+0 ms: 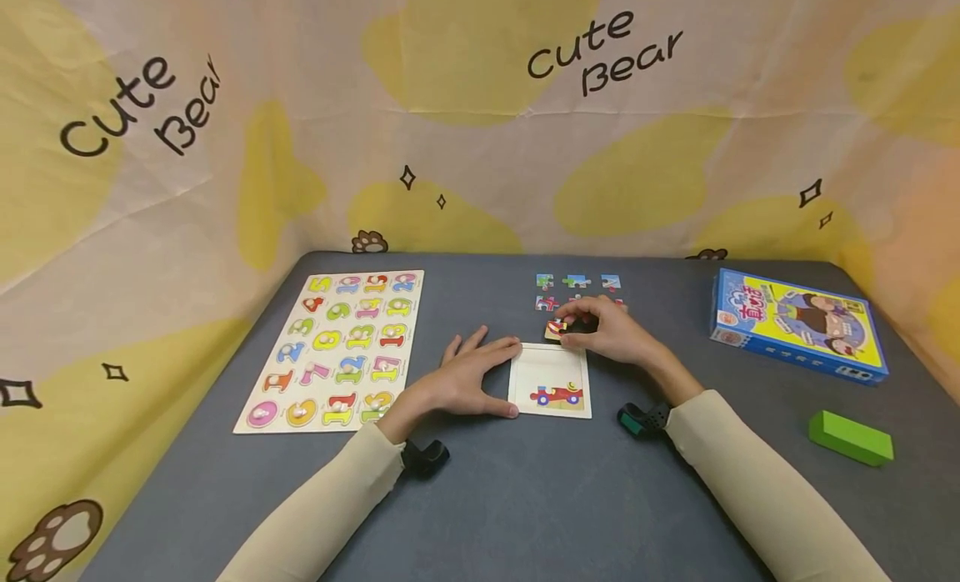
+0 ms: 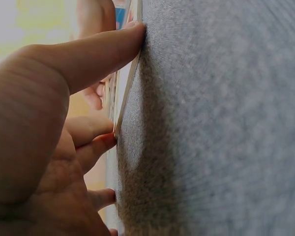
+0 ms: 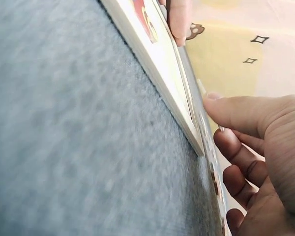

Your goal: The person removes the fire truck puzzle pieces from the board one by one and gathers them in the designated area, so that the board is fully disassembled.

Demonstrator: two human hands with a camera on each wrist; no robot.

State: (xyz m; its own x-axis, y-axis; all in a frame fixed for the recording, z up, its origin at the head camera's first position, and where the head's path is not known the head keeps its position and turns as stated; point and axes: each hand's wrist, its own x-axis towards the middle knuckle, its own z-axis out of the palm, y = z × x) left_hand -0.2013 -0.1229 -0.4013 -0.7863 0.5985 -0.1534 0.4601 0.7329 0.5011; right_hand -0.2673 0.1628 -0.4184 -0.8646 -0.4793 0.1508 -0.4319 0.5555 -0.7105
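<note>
A square white puzzle tray [image 1: 549, 361] lies on the dark table, with joined pieces showing a red car [image 1: 557, 397] along its lower right. At the tray's left side is my left hand [image 1: 468, 378], fingers spread, its thumb and forefinger touching the edge near the corners. My right hand [image 1: 611, 332] pinches a small puzzle piece [image 1: 555, 329] between thumb and fingers, just above the tray's far edge. In the right wrist view the held piece [image 3: 201, 87] appears as a thin edge by the thumb. Loose puzzle pieces [image 1: 577, 282] lie in rows behind, partly hidden by that hand.
To the left lies a number board [image 1: 318, 361] with colourful numerals, its lower right corner next to the left wrist. A blue and yellow box [image 1: 798, 323] stands at the right. Nearer on that side sits a green block [image 1: 851, 438]. Patterned cloth [image 1: 480, 148] hangs behind the table.
</note>
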